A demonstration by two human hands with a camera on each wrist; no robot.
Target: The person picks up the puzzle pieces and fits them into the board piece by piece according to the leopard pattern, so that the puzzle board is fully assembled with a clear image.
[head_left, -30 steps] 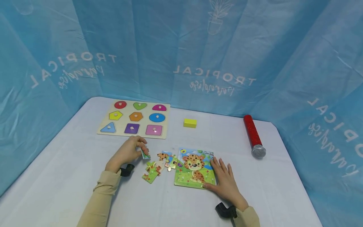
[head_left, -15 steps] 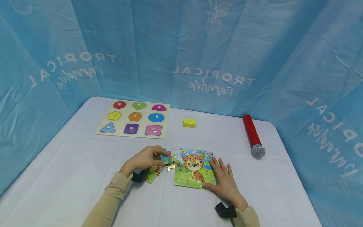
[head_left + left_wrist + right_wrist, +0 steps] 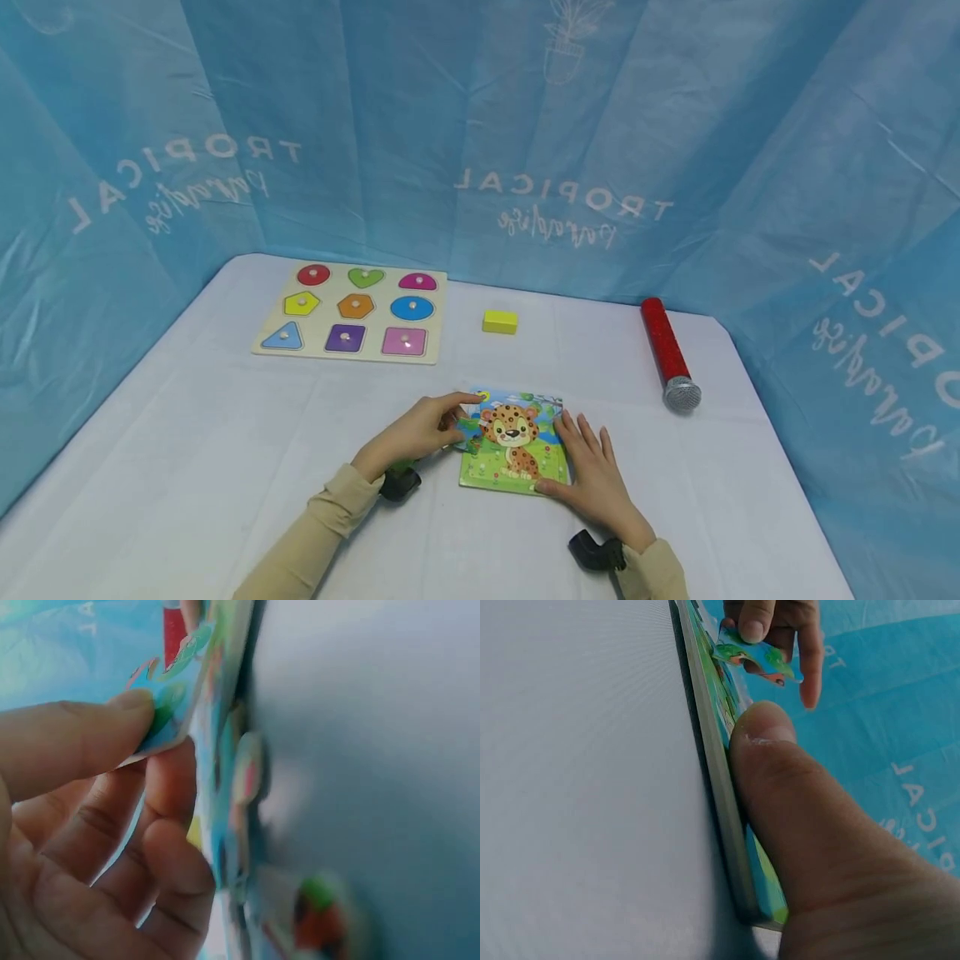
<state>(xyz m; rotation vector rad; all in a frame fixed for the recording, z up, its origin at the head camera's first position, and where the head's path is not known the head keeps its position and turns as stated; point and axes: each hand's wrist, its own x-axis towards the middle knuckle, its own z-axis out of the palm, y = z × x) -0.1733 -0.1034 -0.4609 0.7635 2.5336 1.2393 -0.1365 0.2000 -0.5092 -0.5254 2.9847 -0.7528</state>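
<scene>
A jigsaw piece (image 3: 470, 435) with green and blue print is pinched between the thumb and fingers of my left hand (image 3: 420, 427), over the left edge of the leopard puzzle board (image 3: 487, 475). In the left wrist view the thumb presses on the face of the same jigsaw piece (image 3: 169, 712). My right hand (image 3: 596, 479) rests along the board's right side, fingers spread and thumb on its lower right corner. The right wrist view shows that thumb (image 3: 780, 765) lying on the board's edge (image 3: 727, 802). Other loose pieces are mostly hidden behind my left hand.
A wooden shape board (image 3: 315, 354) with knobbed pieces lies at the back left. Right of it sits a yellow block (image 3: 500, 322). Farther right lies a red microphone (image 3: 667, 350) with a silver head. Blue curtains (image 3: 420, 125) surround the white table (image 3: 165, 467).
My left hand has moved right with the jigsaw piece, from beside the loose pieces to the left edge of the puzzle board. My right hand has stayed on the board.
</scene>
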